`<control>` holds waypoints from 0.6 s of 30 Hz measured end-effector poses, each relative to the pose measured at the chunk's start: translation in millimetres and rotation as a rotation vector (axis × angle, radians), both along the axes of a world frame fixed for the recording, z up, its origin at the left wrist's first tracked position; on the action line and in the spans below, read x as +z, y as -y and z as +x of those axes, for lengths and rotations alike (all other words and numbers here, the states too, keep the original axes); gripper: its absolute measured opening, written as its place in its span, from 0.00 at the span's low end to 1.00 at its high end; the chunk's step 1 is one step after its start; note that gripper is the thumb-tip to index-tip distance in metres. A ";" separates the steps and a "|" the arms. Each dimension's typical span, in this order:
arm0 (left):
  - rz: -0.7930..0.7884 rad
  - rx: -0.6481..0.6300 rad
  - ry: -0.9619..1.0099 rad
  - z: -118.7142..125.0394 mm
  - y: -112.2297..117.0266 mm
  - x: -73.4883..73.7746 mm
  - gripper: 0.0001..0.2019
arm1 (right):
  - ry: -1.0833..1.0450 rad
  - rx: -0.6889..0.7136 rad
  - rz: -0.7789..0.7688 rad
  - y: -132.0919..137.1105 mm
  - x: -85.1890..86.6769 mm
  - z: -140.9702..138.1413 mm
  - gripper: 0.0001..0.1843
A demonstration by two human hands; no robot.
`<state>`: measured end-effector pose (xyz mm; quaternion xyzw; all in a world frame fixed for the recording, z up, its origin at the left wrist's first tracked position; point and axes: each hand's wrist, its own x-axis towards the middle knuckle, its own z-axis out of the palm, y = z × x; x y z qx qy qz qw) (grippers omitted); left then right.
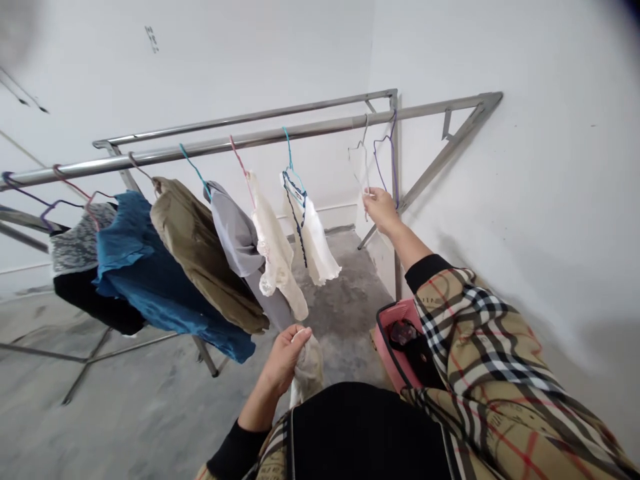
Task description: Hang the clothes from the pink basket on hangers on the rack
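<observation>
My left hand (286, 357) is closed on a bunched off-white garment (309, 370), which hangs down in front of my body and is partly hidden by it. Out to the right, my right hand (381, 208) pinches the lower part of a white clothes hanger (364, 150). That hanger's hook is at the metal rail (320, 128), and it carries no clothing. Beside it hangs a bare purple hanger (394, 150). Closest on the rail to the left is a white top with dark trim (313, 233) on a blue hanger.
More clothes hang leftward: a cream lace garment (273, 247), a grey one (235, 233), a brown one (193, 240), a blue one (145, 253) and a black-and-grey one (80, 243). A pink basket (393, 353) holding dark cloth stands on the concrete floor by the right wall.
</observation>
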<state>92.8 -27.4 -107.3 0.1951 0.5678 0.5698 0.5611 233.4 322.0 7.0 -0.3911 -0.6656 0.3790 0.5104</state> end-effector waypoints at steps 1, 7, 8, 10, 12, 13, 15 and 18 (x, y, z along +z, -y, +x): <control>-0.005 0.001 -0.005 -1.0 1.3 0.1 0.23 | -0.003 -0.001 -0.007 -2.1 3.9 -2.5 0.21; 0.005 -0.008 0.014 -2.7 1.2 -3.9 0.22 | -0.145 -0.013 0.055 36.1 6.8 3.2 0.20; 0.012 -0.012 0.022 -2.6 0.2 -4.9 0.22 | -0.142 0.005 0.072 53.2 0.3 9.1 0.20; 0.017 -0.020 0.039 -2.3 -2.7 -6.5 0.22 | -0.120 0.012 0.101 95.3 -20.4 25.3 0.18; 0.019 -0.012 0.054 -2.3 -6.7 -6.8 0.22 | -0.050 0.039 0.084 142.0 -49.9 45.6 0.16; 0.024 -0.002 0.060 -2.6 -9.1 -6.2 0.22 | -0.020 0.027 0.068 164.8 -66.5 56.5 0.15; 0.038 0.032 0.072 -3.3 -14.8 -3.9 0.22 | 0.027 0.002 0.032 204.7 -98.9 78.1 0.13; 0.063 0.071 0.097 -4.1 -24.7 0.7 0.22 | 0.021 -0.010 -0.082 245.4 -132.9 105.3 0.12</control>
